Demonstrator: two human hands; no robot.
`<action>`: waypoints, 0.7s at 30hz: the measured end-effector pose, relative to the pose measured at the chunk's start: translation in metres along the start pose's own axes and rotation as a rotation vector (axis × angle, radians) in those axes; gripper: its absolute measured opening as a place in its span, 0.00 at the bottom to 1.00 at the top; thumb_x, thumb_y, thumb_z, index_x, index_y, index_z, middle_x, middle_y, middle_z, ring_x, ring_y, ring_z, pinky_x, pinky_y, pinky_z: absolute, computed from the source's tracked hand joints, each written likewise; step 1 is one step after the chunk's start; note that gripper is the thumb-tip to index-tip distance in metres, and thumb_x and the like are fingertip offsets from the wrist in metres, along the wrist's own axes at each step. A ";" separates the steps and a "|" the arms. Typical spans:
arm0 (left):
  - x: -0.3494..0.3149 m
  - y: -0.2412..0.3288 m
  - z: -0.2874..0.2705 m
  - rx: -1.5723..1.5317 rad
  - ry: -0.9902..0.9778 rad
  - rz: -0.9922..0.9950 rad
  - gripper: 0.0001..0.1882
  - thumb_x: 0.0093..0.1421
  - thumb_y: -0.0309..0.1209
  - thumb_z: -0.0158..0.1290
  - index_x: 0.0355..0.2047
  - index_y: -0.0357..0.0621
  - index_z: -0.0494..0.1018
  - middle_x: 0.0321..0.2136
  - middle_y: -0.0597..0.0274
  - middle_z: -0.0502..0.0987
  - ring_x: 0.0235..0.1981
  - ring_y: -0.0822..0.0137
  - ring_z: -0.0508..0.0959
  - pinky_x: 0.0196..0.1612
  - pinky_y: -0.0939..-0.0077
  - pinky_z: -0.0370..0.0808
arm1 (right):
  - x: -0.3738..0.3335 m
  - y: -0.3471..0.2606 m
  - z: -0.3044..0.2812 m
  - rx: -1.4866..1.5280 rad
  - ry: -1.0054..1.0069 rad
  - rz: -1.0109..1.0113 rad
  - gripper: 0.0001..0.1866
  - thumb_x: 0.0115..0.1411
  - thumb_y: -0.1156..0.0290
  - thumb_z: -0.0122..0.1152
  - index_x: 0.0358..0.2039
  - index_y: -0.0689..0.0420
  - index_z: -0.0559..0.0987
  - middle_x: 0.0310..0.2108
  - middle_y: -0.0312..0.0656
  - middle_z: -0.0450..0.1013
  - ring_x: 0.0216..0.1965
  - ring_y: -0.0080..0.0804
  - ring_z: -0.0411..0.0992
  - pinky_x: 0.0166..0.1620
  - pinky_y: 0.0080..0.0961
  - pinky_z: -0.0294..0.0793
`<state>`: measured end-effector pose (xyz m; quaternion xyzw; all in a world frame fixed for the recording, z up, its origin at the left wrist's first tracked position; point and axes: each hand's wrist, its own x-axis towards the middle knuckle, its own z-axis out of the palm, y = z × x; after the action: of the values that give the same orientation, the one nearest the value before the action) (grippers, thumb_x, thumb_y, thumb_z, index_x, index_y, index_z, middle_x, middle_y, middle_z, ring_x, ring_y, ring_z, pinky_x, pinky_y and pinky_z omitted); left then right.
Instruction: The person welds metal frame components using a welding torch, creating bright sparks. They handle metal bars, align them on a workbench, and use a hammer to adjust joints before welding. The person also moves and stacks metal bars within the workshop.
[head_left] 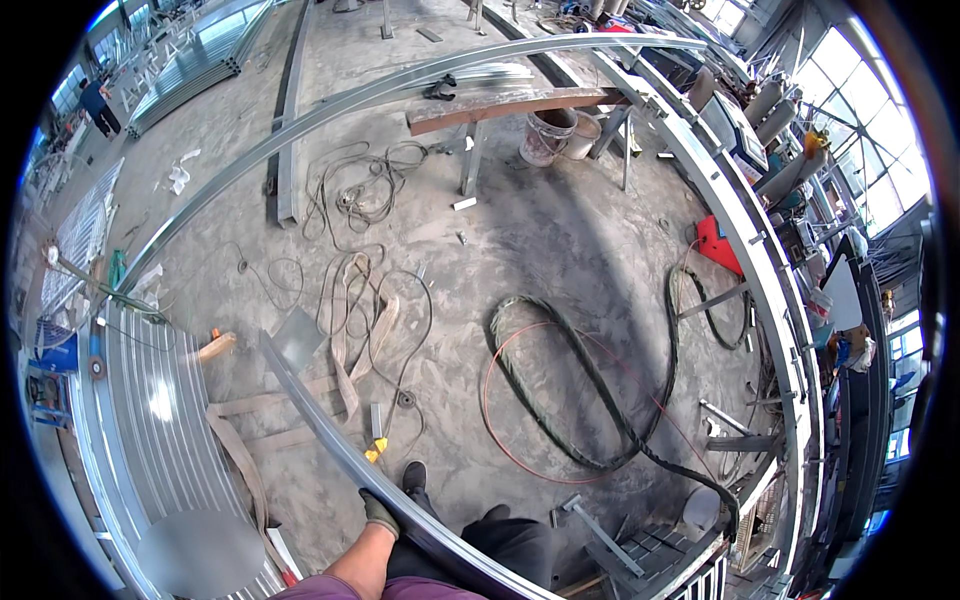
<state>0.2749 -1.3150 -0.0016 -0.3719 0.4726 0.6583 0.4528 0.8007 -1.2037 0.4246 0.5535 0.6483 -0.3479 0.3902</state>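
Observation:
My left hand (380, 512), in a dark work glove below a purple sleeve, is closed around a long, shiny metal channel (335, 440). The channel slants from the floor area at the left of centre down past my legs to the lower edge. Its far end lies by a flat, shiny grey plate (298, 338). My right hand is not in view. Just beyond my left hand, a yellow-ended tool (377, 448) lies on the concrete near my dark shoe (414, 477).
Stacked metal profiles (150, 410) lie at left, partly behind a blurred patch. Flat straps (235, 445), thin cables (365, 195) and a thick dark cable (555, 435) cross the floor. Long steel beams (760, 270) run at right; buckets (547, 138) stand far off. A person (98, 105) is far left.

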 end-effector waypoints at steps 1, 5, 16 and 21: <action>0.004 -0.011 0.019 -0.040 -0.119 0.075 0.50 0.69 0.78 0.32 0.73 0.55 0.66 0.69 0.58 0.70 0.67 0.55 0.72 0.70 0.50 0.71 | -0.001 0.020 -0.003 -0.006 0.008 0.024 0.37 0.44 0.47 0.81 0.53 0.51 0.84 0.33 0.52 0.83 0.35 0.55 0.82 0.38 0.51 0.79; -0.012 -0.028 0.144 0.003 -0.050 0.003 0.35 0.68 0.75 0.41 0.55 0.63 0.73 0.51 0.65 0.77 0.54 0.64 0.77 0.53 0.56 0.81 | -0.004 0.067 -0.025 -0.034 0.177 0.041 0.41 0.46 0.50 0.82 0.60 0.50 0.80 0.29 0.50 0.81 0.32 0.56 0.80 0.37 0.54 0.78; 0.033 -0.125 0.498 0.060 -0.861 0.040 0.24 0.72 0.54 0.46 0.45 0.49 0.82 0.33 0.61 0.82 0.32 0.56 0.78 0.44 0.49 0.77 | 0.240 0.129 -0.277 0.179 0.615 -0.297 0.30 0.52 0.64 0.69 0.57 0.56 0.77 0.48 0.52 0.80 0.50 0.55 0.79 0.53 0.51 0.78; -0.122 -0.191 0.728 0.148 -1.015 -0.129 0.37 0.72 0.63 0.42 0.48 0.40 0.82 0.40 0.51 0.85 0.44 0.49 0.84 0.58 0.43 0.76 | 0.247 0.191 -0.416 0.247 0.652 -0.234 0.27 0.50 0.66 0.69 0.54 0.55 0.83 0.54 0.51 0.82 0.57 0.53 0.79 0.60 0.46 0.79</action>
<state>0.4494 -0.6197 0.2572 -0.0009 0.2148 0.6913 0.6899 0.9185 -0.6980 0.3893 0.6002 0.7507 -0.2714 0.0508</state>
